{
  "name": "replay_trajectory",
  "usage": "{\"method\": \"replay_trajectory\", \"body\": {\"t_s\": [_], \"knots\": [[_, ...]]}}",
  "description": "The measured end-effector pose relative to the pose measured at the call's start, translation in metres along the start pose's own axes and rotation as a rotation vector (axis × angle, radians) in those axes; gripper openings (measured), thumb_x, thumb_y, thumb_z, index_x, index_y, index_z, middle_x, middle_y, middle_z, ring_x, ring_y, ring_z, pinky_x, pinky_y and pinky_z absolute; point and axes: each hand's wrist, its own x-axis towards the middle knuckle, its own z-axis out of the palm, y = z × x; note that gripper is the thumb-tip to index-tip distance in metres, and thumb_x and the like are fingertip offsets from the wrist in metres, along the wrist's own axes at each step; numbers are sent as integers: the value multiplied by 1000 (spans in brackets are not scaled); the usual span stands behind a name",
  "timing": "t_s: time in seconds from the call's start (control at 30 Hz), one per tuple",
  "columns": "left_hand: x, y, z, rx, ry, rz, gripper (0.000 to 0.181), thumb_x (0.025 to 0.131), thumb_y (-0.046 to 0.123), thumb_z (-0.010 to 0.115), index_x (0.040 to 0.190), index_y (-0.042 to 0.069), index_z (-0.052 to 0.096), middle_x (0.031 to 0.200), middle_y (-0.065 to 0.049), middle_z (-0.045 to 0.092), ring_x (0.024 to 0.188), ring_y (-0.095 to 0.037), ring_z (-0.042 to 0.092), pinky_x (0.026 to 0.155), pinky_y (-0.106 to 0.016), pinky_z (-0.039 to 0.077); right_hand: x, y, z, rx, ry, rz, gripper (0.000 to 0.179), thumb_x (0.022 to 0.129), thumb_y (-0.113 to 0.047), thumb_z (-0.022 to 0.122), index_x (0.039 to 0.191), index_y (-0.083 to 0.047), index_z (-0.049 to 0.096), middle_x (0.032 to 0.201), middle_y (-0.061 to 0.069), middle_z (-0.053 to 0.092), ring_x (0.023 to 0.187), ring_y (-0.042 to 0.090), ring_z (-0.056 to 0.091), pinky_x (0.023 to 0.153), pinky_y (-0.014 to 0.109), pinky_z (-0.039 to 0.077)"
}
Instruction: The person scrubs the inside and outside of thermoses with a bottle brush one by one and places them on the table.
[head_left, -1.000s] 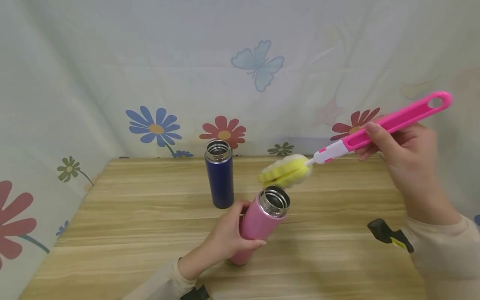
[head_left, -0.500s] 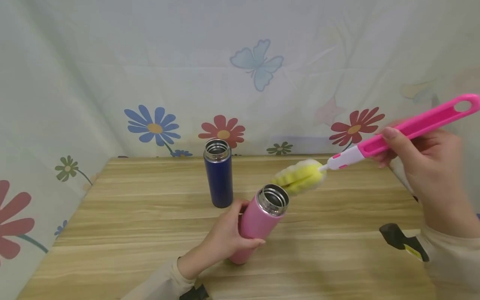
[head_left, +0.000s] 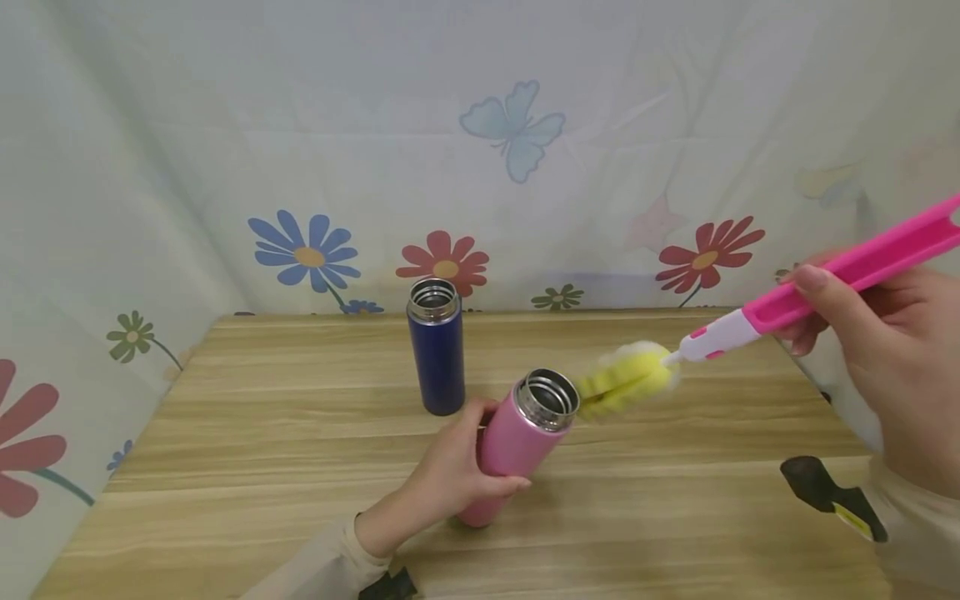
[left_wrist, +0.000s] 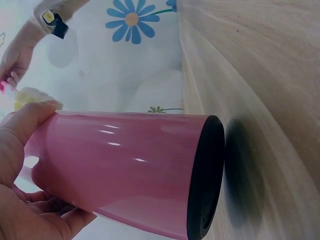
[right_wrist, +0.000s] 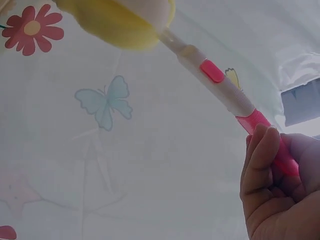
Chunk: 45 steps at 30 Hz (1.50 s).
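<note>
My left hand (head_left: 457, 467) grips a pink bottle (head_left: 517, 450) around its body. The bottle tilts to the right, its steel mouth uncapped; in the left wrist view its black base (left_wrist: 207, 180) stands just off or at the tabletop, I cannot tell which. My right hand (head_left: 892, 342) holds a bottle brush by its pink handle (head_left: 798, 304), thumb along the top. The brush's yellow and white sponge head (head_left: 633, 379) is just right of the pink bottle's mouth, outside it. Behind and to the left, an uncapped dark blue bottle (head_left: 438, 362) stands upright.
The wooden table (head_left: 285, 450) ends at a back edge against a light cloth backdrop (head_left: 360, 150) printed with flowers and a butterfly. Black camera mounts (head_left: 828, 496) sit at both wrists.
My right hand has moved right and slightly down, carrying the brush from above the pink bottle's mouth to its right side. The left hand and both bottles have stayed nearly still.
</note>
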Motion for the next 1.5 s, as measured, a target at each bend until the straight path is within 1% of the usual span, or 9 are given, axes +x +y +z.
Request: {"method": "replay_trajectory", "body": {"t_s": [0.07, 0.13, 0.27, 0.4, 0.6, 0.87, 1.2, 1.33, 1.5], "knots": [[0, 1, 0, -8, -4, -11, 79, 61, 27, 90, 124, 8, 47, 115, -5, 63, 97, -16, 62, 84, -33, 54, 0, 2, -2, 37, -19, -24, 17, 92, 3, 55, 99, -5, 68, 75, -10, 72, 47, 5, 55, 49, 12, 46], [0, 1, 0, -10, -10, -20, 79, 62, 27, 90, 125, 9, 46, 116, -5, 63, 98, -16, 62, 84, -34, 54, 1, 4, -5, 158, -51, -47, 18, 91, 8, 53, 97, -3, 67, 75, -6, 72, 46, 5, 55, 47, 12, 46], [-1, 1, 0, -7, -14, -26, 80, 62, 26, 90, 126, 9, 45, 117, -6, 62, 99, -17, 62, 85, -36, 54, 1, 6, -7, 303, -82, -64, 20, 90, 13, 51, 95, 2, 66, 73, -1, 71, 46, 8, 56, 44, 13, 45], [-1, 1, 1, 9, 0, -6, 79, 61, 24, 90, 125, 7, 46, 116, -7, 63, 98, -18, 63, 84, -36, 54, 1, 5, -7, 358, -84, -76, 19, 90, 15, 49, 96, 6, 65, 74, 3, 71, 45, 10, 55, 41, 16, 43], [-1, 1, 2, 31, 5, 11, 79, 61, 24, 90, 124, 5, 46, 115, -9, 63, 96, -18, 63, 81, -34, 54, -2, -4, -3, 405, -85, 20, 13, 92, 8, 52, 99, 14, 61, 70, 9, 69, 43, 16, 48, 43, 22, 42], [-1, 3, 2, 25, 0, 0, 78, 61, 24, 90, 123, 5, 46, 115, -9, 63, 97, -18, 63, 82, -35, 54, -1, -20, 7, 349, -18, 82, 22, 92, -2, 60, 100, 19, 60, 68, 12, 67, 45, 20, 48, 46, 22, 45], [-1, 2, 2, 12, -6, -5, 78, 61, 23, 90, 124, 5, 47, 115, -9, 63, 98, -18, 63, 83, -34, 54, 7, -29, 20, 495, -23, -13, 19, 91, 5, 56, 96, 24, 57, 70, 15, 68, 44, 21, 50, 44, 22, 47], [-1, 3, 1, 24, -10, -8, 78, 62, 23, 90, 124, 6, 46, 116, -9, 63, 99, -19, 63, 84, -36, 54, 13, -31, 29, 610, -47, -25, 15, 90, 10, 54, 93, 25, 56, 69, 19, 67, 43, 23, 51, 42, 24, 46], [-3, 3, 1, 12, -5, 25, 76, 62, 19, 90, 122, 7, 45, 113, -7, 63, 98, -17, 63, 84, -34, 54, 17, -33, 40, 663, -66, -15, 14, 90, 8, 56, 90, 22, 59, 69, 19, 67, 42, 23, 51, 41, 24, 45]]}}
